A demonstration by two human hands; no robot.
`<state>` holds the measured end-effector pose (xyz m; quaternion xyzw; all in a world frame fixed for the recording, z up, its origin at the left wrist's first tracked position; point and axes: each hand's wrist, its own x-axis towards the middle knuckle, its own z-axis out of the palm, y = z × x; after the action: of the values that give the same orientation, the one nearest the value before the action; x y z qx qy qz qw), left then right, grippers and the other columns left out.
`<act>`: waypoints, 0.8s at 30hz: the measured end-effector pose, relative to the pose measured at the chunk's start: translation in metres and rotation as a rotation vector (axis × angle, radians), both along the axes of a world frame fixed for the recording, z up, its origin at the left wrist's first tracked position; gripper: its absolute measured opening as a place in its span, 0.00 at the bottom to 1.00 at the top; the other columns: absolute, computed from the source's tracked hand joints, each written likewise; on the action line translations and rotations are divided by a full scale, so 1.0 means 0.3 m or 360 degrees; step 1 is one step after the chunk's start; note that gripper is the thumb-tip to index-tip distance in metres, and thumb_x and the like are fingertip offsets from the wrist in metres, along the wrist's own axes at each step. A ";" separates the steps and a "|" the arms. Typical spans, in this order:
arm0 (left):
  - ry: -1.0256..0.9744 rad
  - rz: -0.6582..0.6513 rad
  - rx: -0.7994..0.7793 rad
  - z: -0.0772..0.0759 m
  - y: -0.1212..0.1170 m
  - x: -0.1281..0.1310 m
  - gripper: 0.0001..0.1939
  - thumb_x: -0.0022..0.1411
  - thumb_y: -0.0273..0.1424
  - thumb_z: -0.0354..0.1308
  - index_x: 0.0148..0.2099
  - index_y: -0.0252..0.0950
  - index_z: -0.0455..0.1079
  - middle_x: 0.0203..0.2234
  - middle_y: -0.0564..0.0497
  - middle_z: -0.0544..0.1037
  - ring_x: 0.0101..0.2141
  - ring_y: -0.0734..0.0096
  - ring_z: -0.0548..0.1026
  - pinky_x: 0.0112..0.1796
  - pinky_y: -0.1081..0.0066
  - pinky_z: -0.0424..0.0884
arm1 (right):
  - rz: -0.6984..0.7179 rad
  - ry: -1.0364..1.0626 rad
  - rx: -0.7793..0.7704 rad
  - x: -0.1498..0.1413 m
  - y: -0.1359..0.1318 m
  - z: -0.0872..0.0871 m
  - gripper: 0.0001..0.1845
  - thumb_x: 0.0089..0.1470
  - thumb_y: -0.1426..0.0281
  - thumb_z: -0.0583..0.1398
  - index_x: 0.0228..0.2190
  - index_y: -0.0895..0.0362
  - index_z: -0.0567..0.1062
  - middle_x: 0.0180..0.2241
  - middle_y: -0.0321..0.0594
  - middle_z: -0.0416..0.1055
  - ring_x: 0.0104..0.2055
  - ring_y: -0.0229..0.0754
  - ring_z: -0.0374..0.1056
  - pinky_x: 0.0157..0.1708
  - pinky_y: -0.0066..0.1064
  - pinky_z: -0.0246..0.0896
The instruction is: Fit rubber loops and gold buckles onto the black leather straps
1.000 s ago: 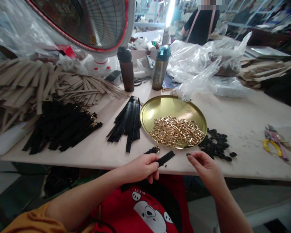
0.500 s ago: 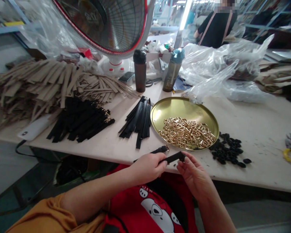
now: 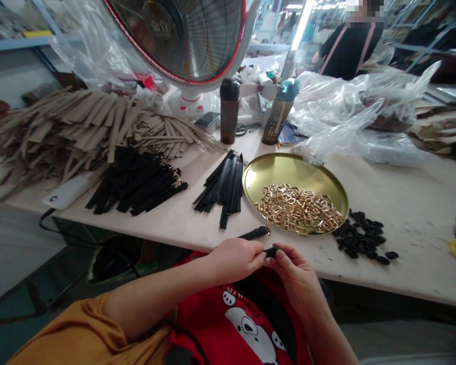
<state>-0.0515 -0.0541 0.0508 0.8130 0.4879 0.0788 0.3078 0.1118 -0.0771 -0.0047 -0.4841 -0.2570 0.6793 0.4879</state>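
Between my two hands a short length of black strap (image 3: 271,251) shows; the rest of it is covered by my fingers. My left hand (image 3: 241,259) pinches the strap from one side. At its other end, the fingertips of my right hand (image 3: 291,263) are closed on it. Just beyond my left hand lies another black strap with a gold buckle (image 3: 255,233), flat on the table. A gold tray (image 3: 289,165) stands beyond my hands, holding a heap of gold buckles (image 3: 296,209). Small black loops (image 3: 361,237) lie loose to the right of the tray.
Left of the tray are black strips (image 3: 222,190), a pile of black straps with buckles (image 3: 135,182) and many tan strips (image 3: 76,126). Two bottles (image 3: 229,116) and a fan (image 3: 182,40) stand behind. Clear plastic bags (image 3: 349,116) lie back right; a person (image 3: 349,45) is beyond.
My right hand has moved closer to my left, and less of the strap shows between them. The whole view has shifted slightly, so the table's things sit further right.
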 end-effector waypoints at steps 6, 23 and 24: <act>0.0092 -0.0142 -0.0025 0.024 0.022 0.001 0.16 0.61 0.35 0.42 0.32 0.35 0.69 0.26 0.49 0.75 0.25 0.70 0.69 0.24 0.74 0.55 | 0.0134 -0.0315 0.0076 0.050 0.001 -0.012 0.15 0.40 0.65 0.66 0.33 0.55 0.73 0.24 0.34 0.73 0.27 0.36 0.69 0.32 0.27 0.65; -0.0278 0.0091 -0.0312 -0.016 0.099 0.065 0.15 0.61 0.36 0.41 0.30 0.35 0.65 0.23 0.53 0.70 0.26 0.73 0.65 0.26 0.75 0.55 | -0.0192 -0.1519 0.0453 0.302 0.113 -0.055 0.19 0.48 0.61 0.58 0.41 0.58 0.69 0.34 0.42 0.70 0.31 0.41 0.65 0.33 0.36 0.61; -0.0262 0.0091 -0.0327 -0.019 0.100 0.064 0.15 0.61 0.36 0.41 0.30 0.35 0.64 0.23 0.53 0.69 0.25 0.73 0.65 0.26 0.75 0.55 | -0.0198 -0.1644 0.0501 0.323 0.109 -0.067 0.20 0.49 0.61 0.57 0.43 0.58 0.69 0.38 0.44 0.69 0.31 0.41 0.65 0.34 0.37 0.61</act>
<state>-0.0322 -0.0241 0.0452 0.7536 0.4895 0.1036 0.4262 0.2086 -0.0445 -0.0246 -0.6903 -0.5328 0.2762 0.4041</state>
